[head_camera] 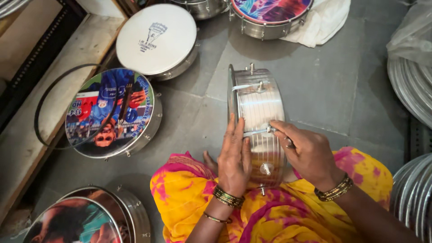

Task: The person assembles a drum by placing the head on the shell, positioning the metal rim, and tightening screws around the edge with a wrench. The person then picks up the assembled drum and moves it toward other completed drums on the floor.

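- A shiny metal drum was held on edge on the grey floor, just in front of the person's lap, near the middle of the scene.
- The left hand was laid flat and open against the drum's left rim, fingers pointing far.
- The right hand was closed on a small metal tool, whose tip was set against a fitting on the drum's ribbed side wall.
- The drum's round faces were turned left and right, so its short axis ran across the scene; the visible band of side wall stretched from near to far.
- Several tension bolts were seen standing out of the side wall, one at the far end, one nearer the lap; whether they had been tightened could not be told.
- The work was judged to be partway: the fitting under the tool was being attended to, and others round the wall seemingly remained.
- Finished-looking drums were lying flat to the left: a white-skinned drum far, a picture-printed drum beside it with a loose black hoop resting across it.
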